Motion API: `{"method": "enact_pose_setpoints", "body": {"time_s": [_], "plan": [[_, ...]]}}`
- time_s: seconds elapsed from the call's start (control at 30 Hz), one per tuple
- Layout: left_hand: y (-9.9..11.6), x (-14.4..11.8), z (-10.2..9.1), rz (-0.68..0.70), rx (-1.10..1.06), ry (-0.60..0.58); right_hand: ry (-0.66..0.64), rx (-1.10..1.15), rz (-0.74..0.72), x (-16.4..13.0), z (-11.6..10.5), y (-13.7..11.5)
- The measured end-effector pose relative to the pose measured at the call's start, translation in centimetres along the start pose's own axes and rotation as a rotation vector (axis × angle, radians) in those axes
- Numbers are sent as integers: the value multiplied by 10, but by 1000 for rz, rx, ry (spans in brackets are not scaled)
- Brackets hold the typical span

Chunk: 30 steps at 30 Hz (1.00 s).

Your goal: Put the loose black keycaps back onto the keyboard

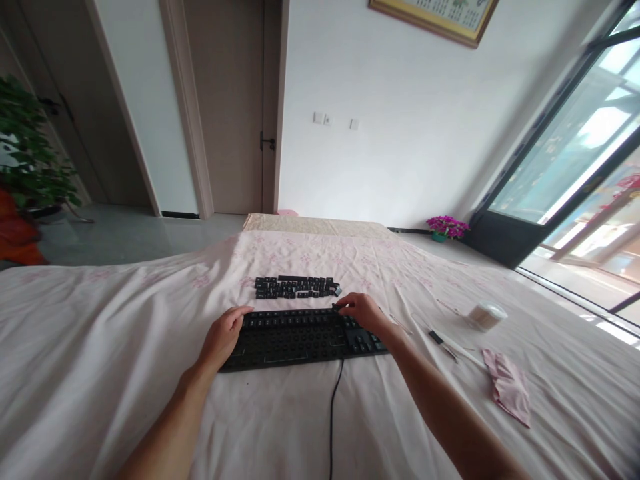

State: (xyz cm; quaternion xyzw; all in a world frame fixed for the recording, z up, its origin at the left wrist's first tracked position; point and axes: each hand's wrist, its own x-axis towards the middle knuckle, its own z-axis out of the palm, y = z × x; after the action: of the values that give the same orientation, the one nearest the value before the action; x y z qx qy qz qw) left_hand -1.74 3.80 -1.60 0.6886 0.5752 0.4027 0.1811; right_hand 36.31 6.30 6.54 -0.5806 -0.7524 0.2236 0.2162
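Note:
A black keyboard [295, 341] lies on the pink cloth, with many of its keycaps off and its cable running toward me. My left hand [225, 338] grips its left end, fingers over the far corner. At the far edge, right of the middle, my right hand [364, 311] is closed in a pinch on a small dark piece that looks like a keycap [336, 307]. Beyond the keyboard, loose black keycaps [295, 288] sit in rows, including a long spacebar [293, 278]. The right hand hides part of the keyboard's far right side.
A patterned pink cloth [280, 427] covers the surface. To the right are a round clear container [486, 316], a small black-headed brush-like tool [437, 337], thin sticks and a folded pink cloth [507, 387]. The black cable [332, 420] trails to the near edge.

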Motion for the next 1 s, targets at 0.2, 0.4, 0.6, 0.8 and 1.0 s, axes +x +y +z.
{"method": "enact_pose_setpoints", "body": {"time_s": [0.2,0.4,0.6,0.8,1.0], "plan": [[1,0,0,1,0,-9,-67,-426,-122,-18,-1,-17],[4,0,-2,-2,7,-11,-79,-585,-148,-27,8,-22],[4,0,-1,-1,8,-9,-46,-585,-168,-28,14,-20],[5,0,-2,4,10,2,-86,-653,-174,-25,13,-23],[4,0,-2,2,9,-1,-80,-729,-229,-26,15,-24]]}}
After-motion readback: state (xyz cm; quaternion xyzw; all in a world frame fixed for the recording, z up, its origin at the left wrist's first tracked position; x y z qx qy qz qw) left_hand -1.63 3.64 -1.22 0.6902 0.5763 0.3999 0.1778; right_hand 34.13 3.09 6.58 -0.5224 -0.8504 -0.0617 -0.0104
